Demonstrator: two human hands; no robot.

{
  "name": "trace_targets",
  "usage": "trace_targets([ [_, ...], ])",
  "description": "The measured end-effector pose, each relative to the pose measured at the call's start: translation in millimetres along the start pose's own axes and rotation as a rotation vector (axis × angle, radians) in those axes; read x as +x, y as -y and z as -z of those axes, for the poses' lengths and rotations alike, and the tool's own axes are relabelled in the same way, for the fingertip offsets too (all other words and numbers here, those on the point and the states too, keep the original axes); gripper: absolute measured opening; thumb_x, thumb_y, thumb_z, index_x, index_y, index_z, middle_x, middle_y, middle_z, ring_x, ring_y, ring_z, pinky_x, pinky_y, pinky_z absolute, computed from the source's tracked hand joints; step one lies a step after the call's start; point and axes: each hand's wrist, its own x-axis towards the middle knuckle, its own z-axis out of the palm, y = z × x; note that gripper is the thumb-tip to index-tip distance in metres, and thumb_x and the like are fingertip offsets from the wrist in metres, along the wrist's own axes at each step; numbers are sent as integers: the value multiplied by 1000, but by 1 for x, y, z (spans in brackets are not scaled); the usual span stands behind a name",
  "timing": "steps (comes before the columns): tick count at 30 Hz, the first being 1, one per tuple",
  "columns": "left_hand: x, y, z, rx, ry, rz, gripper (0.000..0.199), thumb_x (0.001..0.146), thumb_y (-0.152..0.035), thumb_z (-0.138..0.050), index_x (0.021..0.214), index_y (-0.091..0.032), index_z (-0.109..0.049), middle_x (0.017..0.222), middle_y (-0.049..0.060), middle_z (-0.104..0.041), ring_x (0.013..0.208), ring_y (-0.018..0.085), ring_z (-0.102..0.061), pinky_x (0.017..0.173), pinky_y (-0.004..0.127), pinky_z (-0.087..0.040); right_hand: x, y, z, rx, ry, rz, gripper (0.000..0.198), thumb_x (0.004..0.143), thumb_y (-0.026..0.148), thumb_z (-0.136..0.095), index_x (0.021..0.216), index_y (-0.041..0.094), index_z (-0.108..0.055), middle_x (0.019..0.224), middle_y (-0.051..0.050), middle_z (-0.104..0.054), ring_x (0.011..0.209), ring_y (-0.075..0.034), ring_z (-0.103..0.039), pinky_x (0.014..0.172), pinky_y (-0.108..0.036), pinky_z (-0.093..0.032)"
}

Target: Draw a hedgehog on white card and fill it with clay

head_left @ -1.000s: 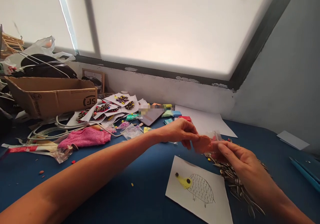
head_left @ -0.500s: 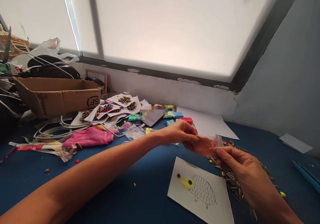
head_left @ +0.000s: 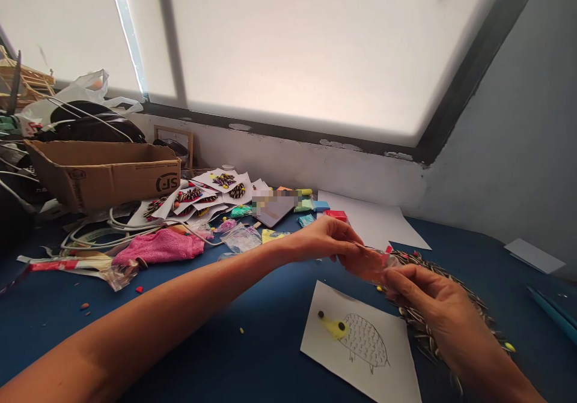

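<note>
Between my two hands is a small clear plastic bag (head_left: 367, 263) with something orange-brown inside. My left hand (head_left: 327, 238) pinches its left end, fingers closed. At the bag's right end, my right hand (head_left: 421, 292) is closed on the plastic, thumb on top. Below them lies a white card (head_left: 360, 343) with a hedgehog drawing; its snout is filled with yellow clay (head_left: 334, 330) and has two dark round pieces. Striped sunflower seeds (head_left: 424, 325) are heaped beside the card, partly behind my right hand.
At the left, a cardboard box (head_left: 108, 175) stands behind a pink cloth (head_left: 160, 247) and white cables. Seed-covered cards (head_left: 223, 181), a grey phone-like slab (head_left: 274, 209) and coloured clay packets (head_left: 311, 206) lie at the back. A white sheet (head_left: 396, 223) rests near the wall.
The bag's right end is now more bunched under my right fingers, and its flat clear edge no longer stands up. Both hands stay in nearly the same place.
</note>
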Motion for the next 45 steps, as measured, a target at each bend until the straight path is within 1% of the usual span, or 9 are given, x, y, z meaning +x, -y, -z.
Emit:
trace_targets([
  [6,-1,-8,-8,-17,-325,-72,25,79,-35,-69,82,-11,-62,68,-1,-58,62,8,-53,56,19,-39,-2,-1,-2,15,-75,12,43,70,64,-69,65,22,-65,65,-1,-62,64,-15,-56,60,-24,-47],
  [11,-10,-19,-29,121,-8,-106,28,79,-39,-70,83,-12,-66,82,4,-66,69,9,-54,58,20,-40,-6,0,-10,-6,-71,33,45,65,66,-71,64,21,-64,66,-2,-65,64,-17,-59,60,-25,-48],
  [17,-14,-26,-41,123,-18,-101,18,87,-21,-56,72,-13,-58,64,-1,-56,60,8,-50,56,20,-40,-11,6,-14,2,-17,86,44,65,64,-72,59,23,-59,62,-1,-62,64,-18,-60,58,-25,-49],
  [22,-14,-29,-41,204,-94,-99,16,89,-20,-52,74,-14,-55,66,0,-58,62,9,-54,60,21,-42,-8,10,-12,-1,10,106,42,77,65,-60,74,23,-65,84,-5,-71,73,-20,-66,70,-31,-56],
  [29,-15,-26,-49,660,-41,-286,23,93,-25,-45,72,-16,-48,73,1,-59,66,10,-47,59,23,-33,-4,1,-14,34,-45,87,42,74,64,-62,86,23,-58,88,-6,-70,78,-22,-67,71,-35,-58],
  [35,-10,-24,-29,454,-296,-189,19,86,-33,-60,91,-15,-60,89,4,-64,80,14,-58,69,23,-44,-5,3,-9,36,-40,76,38,74,60,-63,82,23,-61,82,-5,-69,68,-19,-64,66,-31,-56],
  [37,-9,-23,-21,345,-190,-63,31,83,-42,-63,98,-14,-62,97,7,-64,88,17,-61,72,25,-47,-5,4,-8,29,-29,67,38,75,61,-63,78,23,-62,75,-4,-68,67,-19,-63,65,-30,-55],
  [40,-9,-19,-20,6,75,148,30,92,-39,-51,85,-12,-62,79,4,-63,69,14,-63,63,25,-50,-4,4,-8,18,-16,60,41,73,63,-64,68,23,-61,64,-2,-63,61,-17,-58,58,-28,-51],
  [45,-9,-18,-26,-150,110,180,23,92,-26,-54,77,-11,-61,63,0,-58,57,11,-61,53,21,-49,-1,0,-8,11,18,48,42,67,63,-68,64,22,-59,56,1,-57,53,-13,-52,50,-25,-45],
])
